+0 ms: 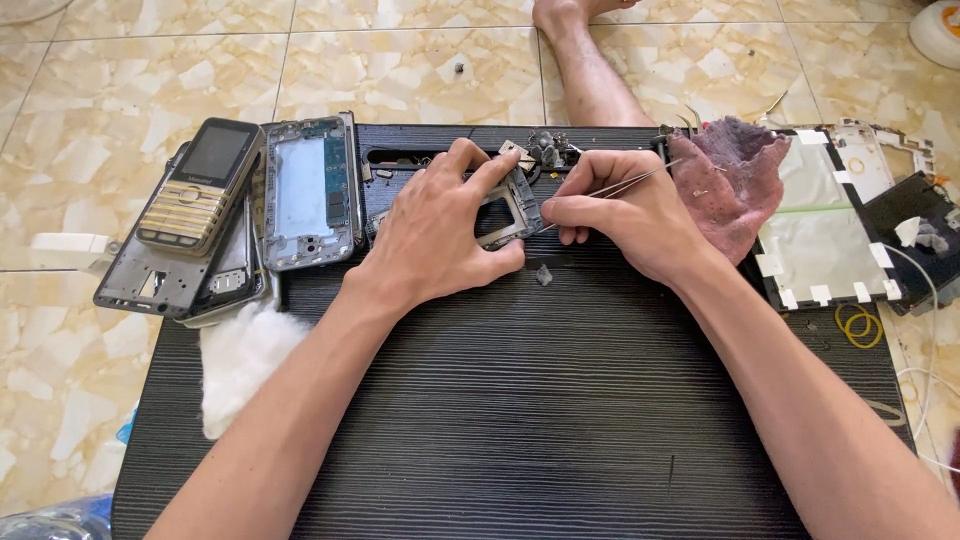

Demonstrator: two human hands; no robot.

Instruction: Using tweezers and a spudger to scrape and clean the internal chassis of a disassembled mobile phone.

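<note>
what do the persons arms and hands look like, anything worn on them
Both forearms are bare up to the bottom edge of the picture, with no sleeves showing. The left hand and the right hand wear no gloves, and no rings, watch or wristband can be seen. The arms are slim and the fingers long. The fingernails look short and unpainted, though they are small in this view.
</note>
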